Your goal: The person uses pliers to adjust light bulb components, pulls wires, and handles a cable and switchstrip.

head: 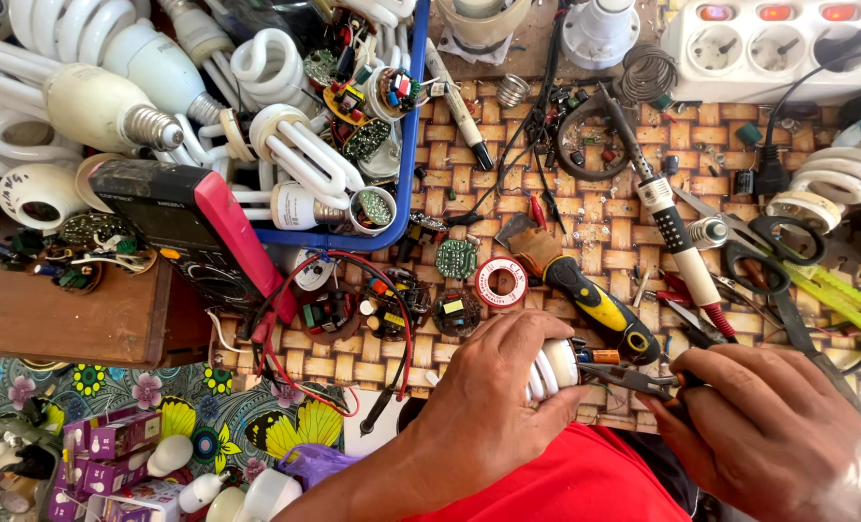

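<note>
My left hand [493, 401] grips a white compact fluorescent lamp [554, 370], its base turned to the right. My right hand [769, 435] holds thin pliers [628, 379] whose jaws reach the lamp's open base, where an orange part shows. Both hands hover over my red-clad lap at the near edge of a woven mat [585, 232].
A yellow-black utility knife [590, 300], soldering iron [677, 237], scissors [764, 251], solder reel [501, 282] and small circuit boards [454, 311] lie on the mat. A blue tray [413, 145] holds several lamps. A multimeter [193, 227] sits left; a power strip [773, 39] top right.
</note>
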